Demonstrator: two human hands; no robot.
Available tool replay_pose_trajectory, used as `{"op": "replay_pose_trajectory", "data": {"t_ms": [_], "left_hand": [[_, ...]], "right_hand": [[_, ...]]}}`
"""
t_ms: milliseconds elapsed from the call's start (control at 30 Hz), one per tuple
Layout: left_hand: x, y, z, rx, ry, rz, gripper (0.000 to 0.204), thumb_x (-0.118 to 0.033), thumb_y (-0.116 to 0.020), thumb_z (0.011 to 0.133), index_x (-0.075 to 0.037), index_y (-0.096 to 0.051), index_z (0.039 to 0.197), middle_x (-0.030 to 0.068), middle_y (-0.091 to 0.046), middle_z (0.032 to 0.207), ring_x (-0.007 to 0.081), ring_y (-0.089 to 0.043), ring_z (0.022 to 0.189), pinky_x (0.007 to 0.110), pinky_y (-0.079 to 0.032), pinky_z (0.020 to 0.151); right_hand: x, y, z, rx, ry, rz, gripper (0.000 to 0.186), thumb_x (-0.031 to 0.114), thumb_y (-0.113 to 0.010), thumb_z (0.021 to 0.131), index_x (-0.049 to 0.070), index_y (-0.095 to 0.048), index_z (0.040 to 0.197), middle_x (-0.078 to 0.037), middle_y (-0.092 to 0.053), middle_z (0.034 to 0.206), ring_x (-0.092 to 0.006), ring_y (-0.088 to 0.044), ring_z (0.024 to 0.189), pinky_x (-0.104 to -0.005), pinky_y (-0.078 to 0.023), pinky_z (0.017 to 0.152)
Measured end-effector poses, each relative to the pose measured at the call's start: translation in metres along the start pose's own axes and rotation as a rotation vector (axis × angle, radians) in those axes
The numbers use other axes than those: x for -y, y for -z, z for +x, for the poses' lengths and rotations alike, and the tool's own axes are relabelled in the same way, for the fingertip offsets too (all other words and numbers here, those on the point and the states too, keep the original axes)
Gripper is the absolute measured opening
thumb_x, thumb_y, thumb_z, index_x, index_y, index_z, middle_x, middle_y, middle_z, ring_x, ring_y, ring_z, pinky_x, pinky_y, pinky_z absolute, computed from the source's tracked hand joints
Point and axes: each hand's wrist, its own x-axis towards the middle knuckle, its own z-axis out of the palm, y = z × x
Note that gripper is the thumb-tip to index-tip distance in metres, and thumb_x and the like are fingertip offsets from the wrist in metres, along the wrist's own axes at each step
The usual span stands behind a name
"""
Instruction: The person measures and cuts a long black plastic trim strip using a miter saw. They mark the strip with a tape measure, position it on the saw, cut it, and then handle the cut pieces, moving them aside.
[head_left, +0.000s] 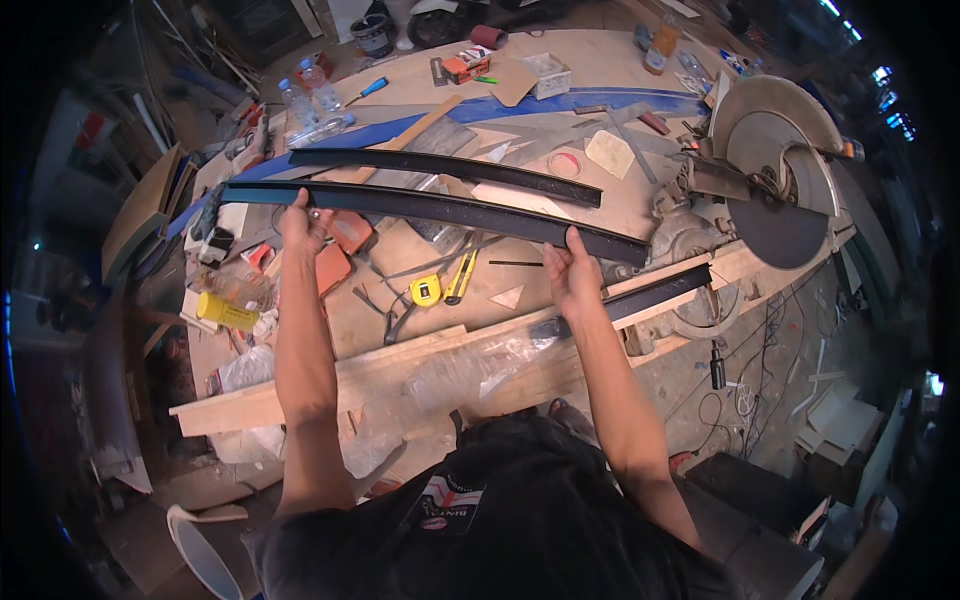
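A long black channel-shaped strip (430,208) spans the workbench in front of me, raised a little at my hands. My left hand (303,228) grips it toward its left end, thumb on the near face. My right hand (575,275) pinches it near its right end, with the fingers partly hidden behind and under it. Another black strip (450,170) lies just beyond, roughly parallel. A shorter black piece (660,296) rests along the wooden beams, close to my right forearm and the chop saw (775,180).
A yellow tape measure (425,290) and a yellow utility knife (460,278) lie between my forearms. Wooden beams (240,405) run along the near edge, with clear plastic wrap (470,375) on them. Plastic bottles (298,100) and a blue screwdriver (372,88) sit at the far left. Cables (765,350) trail on the floor.
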Motion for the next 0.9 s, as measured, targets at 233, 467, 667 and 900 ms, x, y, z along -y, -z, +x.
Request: {"op": "replay_pose_trajectory", "data": {"t_ms": [233,467,667,900], "left_hand": [[0.014,0.034,0.137,-0.148,0.063,0.125,0.018,-0.009,-0.059,0.110,0.000,-0.060,0.125,0.0140,-0.065,0.118,0.0315,-0.069,0.101,0.046,-0.068,0.086],[0.025,0.032,0.201,-0.204,0.045,0.291,0.020,-0.007,-0.066,0.105,0.003,-0.060,0.122,0.0142,-0.063,0.109,0.0295,-0.068,0.090,0.045,-0.069,0.077],[0.031,0.029,0.241,-0.342,-0.051,0.341,0.017,-0.004,-0.068,0.103,0.003,-0.063,0.118,0.0160,-0.065,0.098,0.0280,-0.069,0.076,0.043,-0.069,0.068],[0.022,0.034,0.271,-0.395,-0.086,0.415,0.101,0.004,-0.069,0.099,-0.013,0.000,0.170,0.0215,-0.068,0.112,0.0256,-0.069,0.067,0.043,-0.065,0.055]], "right_hand": [[-0.034,0.007,0.110,-0.195,-0.047,-0.069,0.027,0.035,-0.074,0.106,0.009,-0.069,0.112,-0.004,-0.072,0.091,-0.0150,-0.073,0.080,-0.0262,-0.064,0.067],[-0.039,0.002,0.170,-0.200,-0.039,-0.119,0.026,0.033,-0.072,0.108,0.009,-0.067,0.115,-0.003,-0.071,0.092,-0.0144,-0.071,0.078,-0.0268,-0.063,0.065],[-0.040,-0.002,0.193,-0.221,-0.036,-0.097,0.031,0.040,-0.071,0.107,0.009,-0.071,0.113,-0.004,-0.072,0.093,-0.0152,-0.067,0.078,-0.0265,-0.059,0.067],[-0.038,-0.004,0.197,-0.174,-0.062,-0.138,0.036,0.041,-0.073,0.105,0.006,-0.072,0.114,-0.004,-0.071,0.094,-0.0129,-0.066,0.080,-0.0231,-0.058,0.068]]}}
